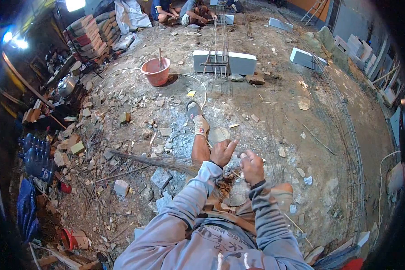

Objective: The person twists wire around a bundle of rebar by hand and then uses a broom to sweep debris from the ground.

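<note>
My left hand is closed in front of my lap, with finger and thumb pointing toward my other hand. Close beside it, a little lower, my right hand has its fingers curled in. Whatever either hand grips is too thin or hidden to make out. A bundle of thin wires or rods lies just left of my hands and reaches to my leg. Under my hands is rough ground with a flat round pale patch. My outstretched foot wears a dark sandal.
An orange bucket with a stick in it stands ahead. Pale blocks hold up a rebar cage. Another long rebar cage runs along the right. Rubble covers the left side. People sit at the far end.
</note>
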`<state>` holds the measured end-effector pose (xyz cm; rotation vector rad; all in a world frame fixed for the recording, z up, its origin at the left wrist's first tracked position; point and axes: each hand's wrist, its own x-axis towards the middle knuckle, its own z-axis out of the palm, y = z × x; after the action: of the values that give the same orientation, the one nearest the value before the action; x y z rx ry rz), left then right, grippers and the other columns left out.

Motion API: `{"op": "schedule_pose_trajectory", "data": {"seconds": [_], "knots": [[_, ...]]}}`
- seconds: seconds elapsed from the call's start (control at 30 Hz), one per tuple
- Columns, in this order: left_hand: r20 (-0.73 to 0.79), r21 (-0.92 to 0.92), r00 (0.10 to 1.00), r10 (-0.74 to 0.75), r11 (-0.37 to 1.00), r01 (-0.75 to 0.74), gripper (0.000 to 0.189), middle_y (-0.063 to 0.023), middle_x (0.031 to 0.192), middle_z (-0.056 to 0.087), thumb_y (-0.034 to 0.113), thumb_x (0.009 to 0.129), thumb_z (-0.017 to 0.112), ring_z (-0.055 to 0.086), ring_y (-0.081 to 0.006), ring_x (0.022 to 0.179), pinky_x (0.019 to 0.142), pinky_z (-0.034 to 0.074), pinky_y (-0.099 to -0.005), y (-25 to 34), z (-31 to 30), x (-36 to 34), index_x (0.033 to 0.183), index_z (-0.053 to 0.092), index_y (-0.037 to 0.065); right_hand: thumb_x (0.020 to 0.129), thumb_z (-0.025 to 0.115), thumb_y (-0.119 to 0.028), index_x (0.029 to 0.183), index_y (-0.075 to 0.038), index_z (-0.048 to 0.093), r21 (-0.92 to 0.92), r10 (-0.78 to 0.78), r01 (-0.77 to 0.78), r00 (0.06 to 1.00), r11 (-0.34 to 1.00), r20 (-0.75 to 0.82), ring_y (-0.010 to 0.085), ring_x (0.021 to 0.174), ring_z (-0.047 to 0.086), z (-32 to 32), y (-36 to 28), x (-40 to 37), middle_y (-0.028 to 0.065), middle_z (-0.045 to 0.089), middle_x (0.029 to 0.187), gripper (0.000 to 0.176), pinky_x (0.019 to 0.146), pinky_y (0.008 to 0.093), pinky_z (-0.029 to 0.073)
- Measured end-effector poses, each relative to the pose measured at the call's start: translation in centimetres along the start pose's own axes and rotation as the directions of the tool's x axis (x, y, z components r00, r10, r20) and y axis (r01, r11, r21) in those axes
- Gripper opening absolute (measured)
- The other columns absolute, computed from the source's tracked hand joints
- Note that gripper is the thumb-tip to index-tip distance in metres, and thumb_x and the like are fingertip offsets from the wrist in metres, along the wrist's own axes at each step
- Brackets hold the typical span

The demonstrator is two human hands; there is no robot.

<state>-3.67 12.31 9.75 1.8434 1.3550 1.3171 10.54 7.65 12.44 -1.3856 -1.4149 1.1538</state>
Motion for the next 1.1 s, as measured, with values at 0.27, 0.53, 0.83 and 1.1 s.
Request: {"op": "schedule_pose_trajectory", "data": {"seconds": [0.27,0.53,0.83,1.1], "knots": [[0.136,0.142,0.99,-0.034,0.99,0.014,0.045,-0.0211,0.055,0.051,0.037,0.089,0.049,0.054,-0.0376,0.054,0.048,0.039,-0.0447,-1.7,0.6,-1.3,0.064,0.056,0.0,0.08,0.053,-0.016,0.083,-0.001,0.058,-0.469,-0.217,0.238,0.971,0.851,0.101,0.0321,0.062,0.059,-0.6,4.9,0.0,0.0147,0.06,0.067,0.016,0.059,0.04,0.046],[0.14,0.121,0.986,0.096,0.986,-0.113,0.036,-0.0154,0.055,0.051,0.03,0.09,0.049,0.054,-0.0341,0.052,0.047,0.039,-0.0426,-4.0,2.2,-2.7,0.07,0.058,0.001,0.086,0.052,-0.019,0.088,-0.001,0.057,0.082,0.285,-0.321,0.913,0.944,0.294,0.0146,0.049,0.051,0.2,0.1,-2.6,0.0046,0.054,0.06,0.019,0.046,0.0288,0.04],[0.025,0.217,0.994,-0.11,0.971,0.102,0.044,-0.02,0.057,0.054,0.037,0.089,0.05,0.057,-0.0381,0.057,0.051,0.042,-0.0459,-1.2,1.0,-2.4,0.065,0.057,0.0,0.073,0.056,-0.005,0.088,-0.004,0.057,-0.586,-0.428,0.305,0.9,0.751,-0.08,0.0343,0.073,0.059,1.8,1.3,-2.9,0.016,0.059,0.078,0.015,0.061,0.0413,0.047],[0.062,0.269,0.983,-0.173,0.951,0.15,0.049,-0.0223,0.058,0.055,0.041,0.088,0.049,0.057,-0.04,0.059,0.054,0.043,-0.0478,-1.6,0.9,-2.8,0.063,0.058,0.0,0.072,0.056,-0.005,0.088,-0.006,0.055,-0.671,-0.414,0.371,0.904,0.642,0.104,0.0318,0.068,0.057,0.8,1.6,-2.7,0.0126,0.054,0.076,0.016,0.057,0.0425,0.046]]}}
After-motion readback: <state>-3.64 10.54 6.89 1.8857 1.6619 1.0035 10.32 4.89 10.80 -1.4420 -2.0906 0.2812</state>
